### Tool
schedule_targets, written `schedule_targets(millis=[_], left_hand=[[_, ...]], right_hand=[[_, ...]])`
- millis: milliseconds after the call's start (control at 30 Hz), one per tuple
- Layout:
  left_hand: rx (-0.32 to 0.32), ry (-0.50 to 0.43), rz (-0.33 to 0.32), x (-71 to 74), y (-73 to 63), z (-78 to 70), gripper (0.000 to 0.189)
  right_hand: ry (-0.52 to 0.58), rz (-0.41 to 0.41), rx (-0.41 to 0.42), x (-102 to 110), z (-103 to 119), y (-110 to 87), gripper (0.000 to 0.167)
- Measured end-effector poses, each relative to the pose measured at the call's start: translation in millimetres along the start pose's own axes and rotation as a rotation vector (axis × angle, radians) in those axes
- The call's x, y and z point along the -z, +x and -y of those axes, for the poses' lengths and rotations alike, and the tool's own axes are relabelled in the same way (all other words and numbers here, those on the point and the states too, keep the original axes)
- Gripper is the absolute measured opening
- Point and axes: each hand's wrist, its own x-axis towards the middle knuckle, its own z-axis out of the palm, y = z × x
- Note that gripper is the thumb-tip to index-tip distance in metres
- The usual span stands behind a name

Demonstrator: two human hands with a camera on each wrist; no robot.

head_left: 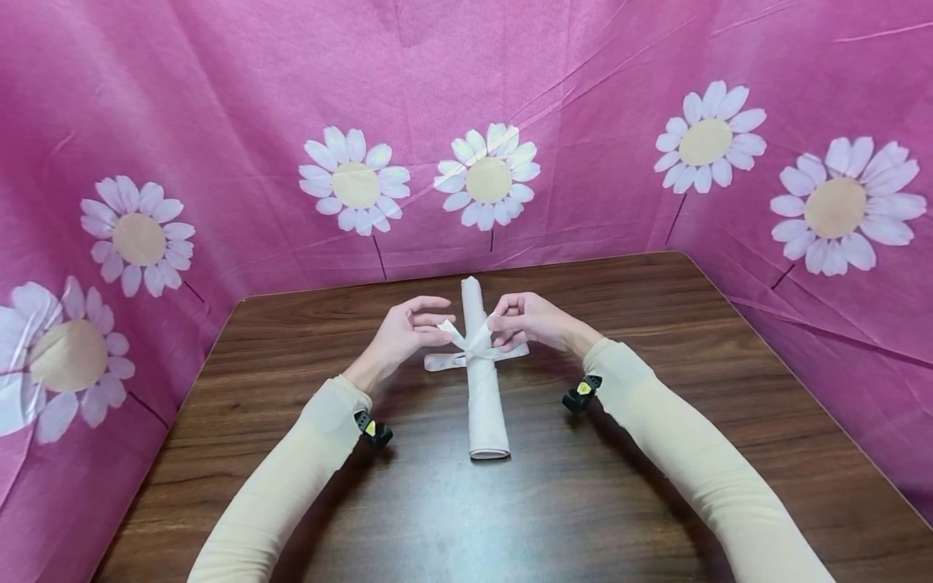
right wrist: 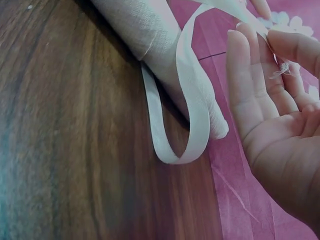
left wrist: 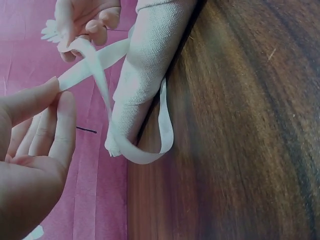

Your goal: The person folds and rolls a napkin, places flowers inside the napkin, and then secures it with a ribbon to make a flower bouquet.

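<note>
A rolled-up off-white cloth (head_left: 486,413) lies lengthwise on the table, pointing away from me. Around its middle runs a white ribbon (head_left: 477,350), whose two ends cross above the roll. My left hand (head_left: 397,334) pinches one end between thumb and fingertip, left of the roll. On the other side, my right hand (head_left: 530,321) pinches the opposite end, a frayed tip (right wrist: 283,69) sticking out past the thumb in the right wrist view. Ribbon loops sag out on both sides of the roll, as the loop (left wrist: 145,156) in the left wrist view shows.
The dark wood-grain table (head_left: 583,502) has its far edge beyond the roll. Pink cloth (head_left: 583,65) printed with white daisies hangs behind it and along both sides. Each wrist wears a black strap; one strap (head_left: 581,394) is on the right sleeve.
</note>
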Motion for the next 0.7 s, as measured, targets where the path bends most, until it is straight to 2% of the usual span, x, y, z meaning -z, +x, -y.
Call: schedule_targets(millis=[267, 533, 700], left_hand=[[0.019, 0.023, 0.027, 3.9, -1.8, -0.9, 0.035], [0.036, 0.115, 0.058, 12.5, -0.7, -10.9, 0.032], [0.058, 0.169, 0.116, 18.8, -0.8, -17.8, 0.028]], right_hand=[[-0.084, 0.012, -0.048, 9.2, 2.1, -4.3, 0.029], [-0.105, 0.003, -0.034, 17.1, 8.3, -7.7, 0.018], [-0.163, 0.003, -0.088, 20.8, 9.9, -9.4, 0.018]])
